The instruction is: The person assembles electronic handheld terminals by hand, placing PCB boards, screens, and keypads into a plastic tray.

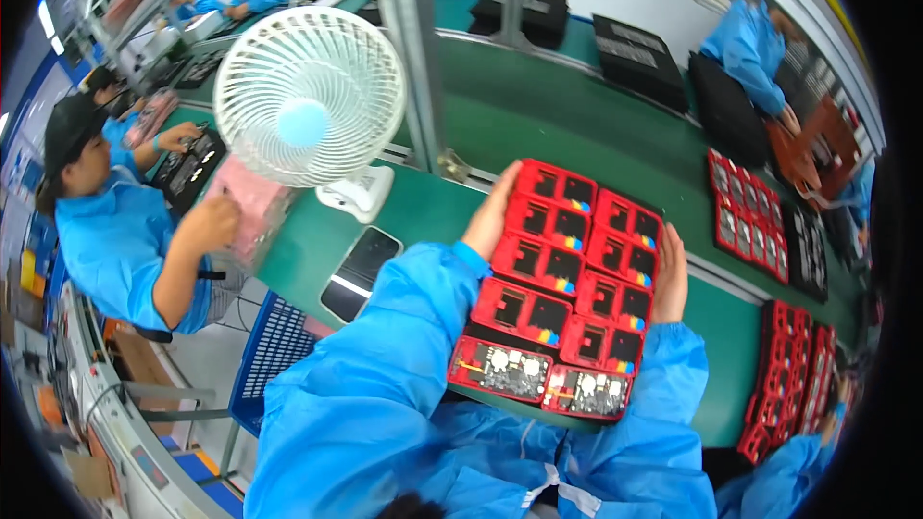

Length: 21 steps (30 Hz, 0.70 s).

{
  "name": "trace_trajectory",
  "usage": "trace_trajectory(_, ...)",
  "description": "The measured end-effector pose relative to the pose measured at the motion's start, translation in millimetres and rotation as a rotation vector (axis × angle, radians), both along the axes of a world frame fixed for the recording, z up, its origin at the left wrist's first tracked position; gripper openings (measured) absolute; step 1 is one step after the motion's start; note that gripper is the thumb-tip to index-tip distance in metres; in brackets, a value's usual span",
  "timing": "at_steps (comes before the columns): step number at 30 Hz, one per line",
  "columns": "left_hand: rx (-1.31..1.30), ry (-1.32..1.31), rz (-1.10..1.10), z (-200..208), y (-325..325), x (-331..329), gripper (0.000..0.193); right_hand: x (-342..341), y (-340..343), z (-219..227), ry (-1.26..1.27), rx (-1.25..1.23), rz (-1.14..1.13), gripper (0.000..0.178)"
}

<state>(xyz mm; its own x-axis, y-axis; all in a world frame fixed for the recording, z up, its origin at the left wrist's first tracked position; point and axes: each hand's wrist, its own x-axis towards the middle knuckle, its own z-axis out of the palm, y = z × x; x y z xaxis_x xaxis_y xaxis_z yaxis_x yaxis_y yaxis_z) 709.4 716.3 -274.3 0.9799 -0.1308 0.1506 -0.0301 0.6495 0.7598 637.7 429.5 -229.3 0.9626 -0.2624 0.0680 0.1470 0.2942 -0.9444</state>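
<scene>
Between my two hands is a black tray (502, 335) packed with several red device housings (541, 311) in two columns. My left hand (492, 213) is wrapped round the tray's far left edge. Along the right edge, my right hand (670, 276) presses with its fingers against the side. Most housings show black inner openings and small blue, yellow and orange tabs. The two nearest me hold exposed circuit boards (501, 371). The tray is in front of my body, over the near edge of the green bench; whether it rests there cannot be seen.
A white fan (308, 96) stands at the left, near a metal post (411, 58). A black-and-white flat device (361, 274) lies on the bench (428, 200). More red-housing trays (748, 207) are at right, black cases (639, 58) behind. A co-worker (125, 221) sits left, beside a blue basket (279, 351).
</scene>
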Motion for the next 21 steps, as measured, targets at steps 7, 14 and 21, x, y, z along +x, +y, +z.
trace_trajectory(7, -0.094, 0.063, -0.193, -18, 33, 63, 0.060, 55, -70, 11, 0.038, 0.018, 0.095, 0.049)
trace_trajectory(14, 0.107, 0.307, -0.011, -8, 3, 70, 0.062, -60, -178, 49, 0.350, -0.308, 0.374, 0.052)
trace_trajectory(21, 0.216, 0.277, 0.033, 0, -2, 65, 0.059, -91, -118, -21, 0.877, 0.005, 1.498, 0.053)
